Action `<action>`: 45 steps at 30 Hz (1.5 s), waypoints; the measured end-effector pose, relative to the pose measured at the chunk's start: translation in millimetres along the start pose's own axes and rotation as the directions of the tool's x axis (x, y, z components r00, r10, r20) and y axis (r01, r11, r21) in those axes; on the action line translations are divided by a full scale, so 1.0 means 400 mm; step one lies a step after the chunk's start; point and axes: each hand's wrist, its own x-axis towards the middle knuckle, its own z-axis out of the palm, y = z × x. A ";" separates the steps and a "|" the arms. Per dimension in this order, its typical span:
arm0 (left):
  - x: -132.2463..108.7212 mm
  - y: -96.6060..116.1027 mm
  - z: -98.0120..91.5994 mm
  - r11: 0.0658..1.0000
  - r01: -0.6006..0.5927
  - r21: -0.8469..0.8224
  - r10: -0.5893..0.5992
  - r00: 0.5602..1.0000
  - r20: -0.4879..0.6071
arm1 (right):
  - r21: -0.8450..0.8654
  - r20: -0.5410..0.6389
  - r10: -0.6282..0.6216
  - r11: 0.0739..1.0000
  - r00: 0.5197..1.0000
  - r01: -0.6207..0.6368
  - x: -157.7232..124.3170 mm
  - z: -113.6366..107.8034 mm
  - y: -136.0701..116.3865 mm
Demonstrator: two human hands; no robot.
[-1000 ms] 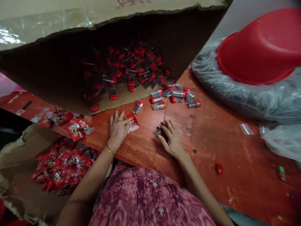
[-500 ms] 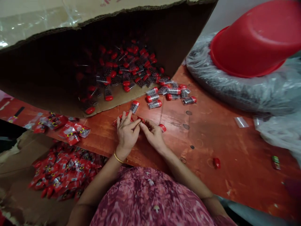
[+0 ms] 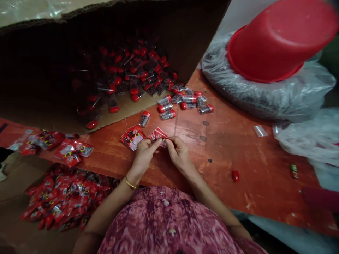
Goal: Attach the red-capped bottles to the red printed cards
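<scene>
My left hand [image 3: 146, 150] and my right hand [image 3: 178, 150] pinch a small red printed packet [image 3: 158, 134] between them, just above the table. Left of it, flat red packets [image 3: 133, 137] lie by my left fingertips. A clear tube with a red cap and dark contents [image 3: 144, 119] lies behind them. More such tubes [image 3: 167, 114] are grouped farther back on the table. Many others [image 3: 134, 84] fill the front of a cardboard box lying open towards me.
The box's edge [image 3: 119, 121] rests on the red-brown table [image 3: 190, 176]. Filled packets [image 3: 71, 151] lie at the left, above a carton of packets [image 3: 66, 197]. A red tub [image 3: 265, 49] sits on a plastic-wrapped bundle [image 3: 238, 95] at the right.
Both hands have drawn back towards me, and my left hand has left the flat packets, now uncovered. A red packet now shows between my fingers. The camera view has shifted slightly right.
</scene>
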 end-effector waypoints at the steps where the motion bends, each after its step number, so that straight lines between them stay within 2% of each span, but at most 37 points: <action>1: 0.002 0.001 -0.003 1.000 -0.020 -0.009 0.020 1.000 -0.021 | -0.112 0.014 0.042 0.993 0.999 -0.040 -0.005 -0.017 0.001; 2: 0.005 0.003 -0.008 0.999 -0.046 -0.017 0.046 0.998 -0.042 | -0.252 0.022 0.119 0.961 0.993 -0.110 -0.009 -0.033 0.001; 4: 0.009 0.004 -0.015 0.996 -0.084 -0.035 0.081 0.994 -0.069 | -0.539 0.021 0.328 0.799 0.944 -0.266 -0.016 -0.057 0.003; 6: 0.011 0.002 -0.016 0.995 -0.083 -0.049 0.079 0.994 -0.069 | -0.714 0.010 0.469 0.621 0.883 -0.322 -0.019 -0.063 0.005; 7: 0.011 -0.001 -0.015 0.996 -0.075 -0.050 0.071 0.995 -0.063 | -0.752 0.013 0.486 0.581 0.874 -0.312 -0.019 -0.060 0.007; 9: 0.010 -0.007 -0.011 0.997 -0.056 -0.048 0.054 0.997 -0.053 | -0.759 0.037 0.432 0.599 0.901 -0.256 -0.014 -0.045 0.011; 13: 0.010 -0.005 -0.017 0.998 -0.015 -0.062 0.010 0.997 -0.082 | -0.681 0.095 0.231 0.724 0.968 -0.105 0.004 -0.017 0.023; 18: 0.015 0.015 -0.045 0.995 0.039 -0.097 -0.052 0.989 -0.141 | -0.526 0.068 0.055 0.851 0.996 -0.011 0.007 -0.006 0.049; 21: 0.016 0.020 -0.050 0.993 0.054 -0.108 -0.069 0.989 -0.134 | -0.310 0.035 0.046 0.950 0.998 -0.033 -0.009 -0.009 0.064; 23: 0.016 0.022 -0.048 0.990 0.082 -0.118 -0.095 0.989 -0.110 | -0.075 0.034 0.083 0.994 0.996 -0.080 -0.022 -0.016 0.069; 25: 0.014 0.026 -0.043 0.983 0.120 -0.139 -0.130 0.989 -0.065 | 0.156 0.051 0.103 0.982 0.993 -0.109 -0.034 -0.028 0.068; 27: 0.012 0.032 -0.039 0.975 0.152 -0.163 -0.157 0.987 -0.021 | 0.252 0.032 0.038 0.967 0.999 -0.045 -0.041 -0.045 0.060; 29: 0.008 0.038 -0.036 0.970 0.166 -0.176 -0.167 0.986 0.007 | 0.188 -0.009 -0.135 0.973 0.991 0.134 -0.043 -0.064 0.046; 30: 0.007 0.040 -0.035 0.970 0.168 -0.176 -0.168 0.986 0.014 | 0.127 -0.014 -0.249 0.960 0.969 0.248 -0.042 -0.073 0.038; 32: 0.004 0.042 -0.034 0.971 0.173 -0.167 -0.171 0.985 0.023 | 0.018 0.028 -0.452 0.892 0.892 0.452 -0.037 -0.087 0.024; 34: 0.002 0.041 -0.033 0.975 0.162 -0.150 -0.158 0.987 0.035 | -0.046 0.086 -0.561 0.823 0.824 0.566 -0.032 -0.093 0.016; 36: 0.000 0.039 -0.032 0.985 0.121 -0.120 -0.117 0.992 0.040 | -0.103 0.110 -0.597 0.788 0.795 0.607 -0.030 -0.092 0.015; 38: -0.003 0.036 -0.033 0.994 0.068 -0.080 -0.065 0.997 0.043 | -0.162 0.113 -0.602 0.774 0.791 0.612 -0.030 -0.087 0.022; 41: -0.007 0.036 -0.031 0.999 0.023 -0.037 -0.021 0.998 0.065 | -0.240 0.117 -0.570 0.779 0.813 0.580 -0.034 -0.077 0.036; 45: -0.012 0.041 -0.014 0.996 0.044 -0.075 -0.037 0.995 0.095 | -0.303 0.051 -0.520 0.805 0.852 0.510 -0.038 -0.058 0.045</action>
